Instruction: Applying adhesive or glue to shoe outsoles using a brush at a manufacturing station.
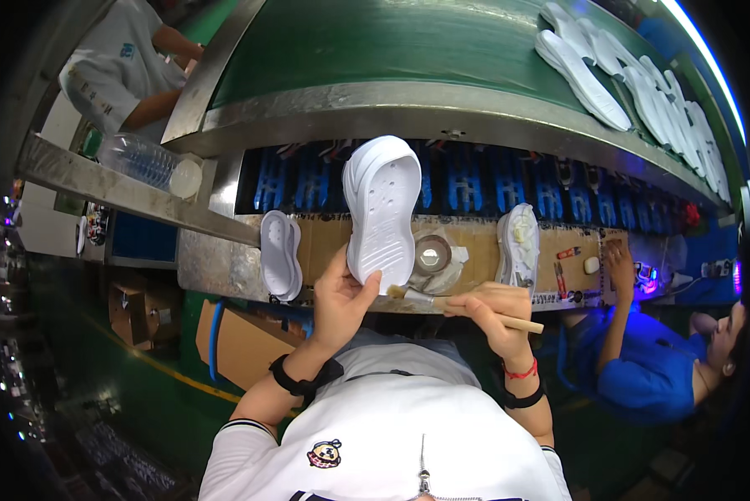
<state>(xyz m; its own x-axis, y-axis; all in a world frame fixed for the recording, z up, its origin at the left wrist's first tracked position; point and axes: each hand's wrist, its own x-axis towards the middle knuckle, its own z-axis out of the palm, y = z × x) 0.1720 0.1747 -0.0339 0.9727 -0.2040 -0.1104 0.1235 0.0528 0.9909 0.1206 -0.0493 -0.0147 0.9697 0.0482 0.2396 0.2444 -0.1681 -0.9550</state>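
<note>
My left hand grips a white shoe sole by its near end, thumb on the inner face, and holds it up above the bench. Small holes and ridges show on that face. In my right hand is a wooden-handled brush, its bristles at the near end of the sole; whether they touch it I cannot tell. Just beyond the brush stands a small round container on crumpled wrapping. More white soles lie to the left on the bench, and another sole rests to the right with crumpled pale material in it.
A green conveyor belt with a metal edge runs beyond the bench, carrying several white soles. Blue fixtures line up beneath it. A plastic bottle lies at left. Co-workers are at far left and at right, the latter in a blue shirt.
</note>
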